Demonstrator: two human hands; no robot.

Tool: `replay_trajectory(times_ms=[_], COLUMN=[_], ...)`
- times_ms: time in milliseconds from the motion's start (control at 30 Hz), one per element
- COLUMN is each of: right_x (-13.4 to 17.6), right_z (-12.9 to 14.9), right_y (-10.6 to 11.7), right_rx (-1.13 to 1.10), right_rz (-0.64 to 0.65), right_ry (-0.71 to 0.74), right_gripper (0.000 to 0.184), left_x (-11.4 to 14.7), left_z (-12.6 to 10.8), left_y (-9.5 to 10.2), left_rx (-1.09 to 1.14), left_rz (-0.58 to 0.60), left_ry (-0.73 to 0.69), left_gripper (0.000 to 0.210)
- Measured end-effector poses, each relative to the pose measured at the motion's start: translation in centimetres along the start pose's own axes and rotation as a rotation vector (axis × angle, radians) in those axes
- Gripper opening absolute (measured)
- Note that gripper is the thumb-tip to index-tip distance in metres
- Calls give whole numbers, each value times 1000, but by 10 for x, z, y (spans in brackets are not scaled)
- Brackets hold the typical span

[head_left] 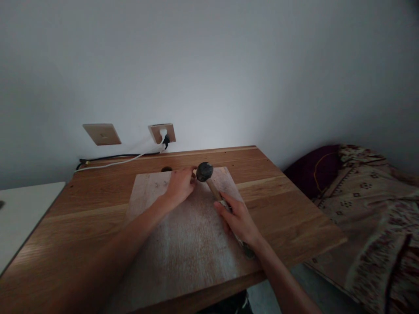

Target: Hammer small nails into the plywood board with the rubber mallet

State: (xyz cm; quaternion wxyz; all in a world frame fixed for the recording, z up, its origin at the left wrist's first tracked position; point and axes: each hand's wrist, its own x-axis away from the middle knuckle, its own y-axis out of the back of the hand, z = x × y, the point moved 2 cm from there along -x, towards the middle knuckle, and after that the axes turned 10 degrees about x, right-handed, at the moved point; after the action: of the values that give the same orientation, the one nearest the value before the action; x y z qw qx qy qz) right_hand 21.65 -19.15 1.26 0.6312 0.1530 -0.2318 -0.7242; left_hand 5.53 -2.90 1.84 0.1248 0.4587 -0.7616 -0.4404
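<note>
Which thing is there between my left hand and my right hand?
In the head view, the hammer's dark head and upper handle show between the left hand and the right hand, with the pale board beneath.

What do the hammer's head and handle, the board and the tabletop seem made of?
Hammer head: dark, matte, perhaps rubber or metal. Handle: probably wood, dull and tan. Board: likely wood, pale, worn, streaky. Tabletop: wood or laminate, grained, faintly glossy.

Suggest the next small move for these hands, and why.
Perhaps raise the hammer slightly with the right hand, giving the left hand clearance: the hammer's dark head appears close beside the left fingers above the board.
</note>
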Motion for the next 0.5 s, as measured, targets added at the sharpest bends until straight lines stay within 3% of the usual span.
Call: replay_trajectory(times_ms=[100,267,500], right_x=[4,11,17], right_z=[-3,-2,-7], right_y=[9,28,35], right_rx=[-82,-132,-136], right_rz=[-74,-133,-120], right_ry=[-30,-92,-102], right_gripper=[38,46,45], left_x=[11,26,30], left_z=[-23,-59,-73], left_y=[-2,-26,-40], left_rx=[-167,-270,-315], left_rz=[-48,196,245], left_ry=[-120,-386,-481], left_gripper=[40,21,20])
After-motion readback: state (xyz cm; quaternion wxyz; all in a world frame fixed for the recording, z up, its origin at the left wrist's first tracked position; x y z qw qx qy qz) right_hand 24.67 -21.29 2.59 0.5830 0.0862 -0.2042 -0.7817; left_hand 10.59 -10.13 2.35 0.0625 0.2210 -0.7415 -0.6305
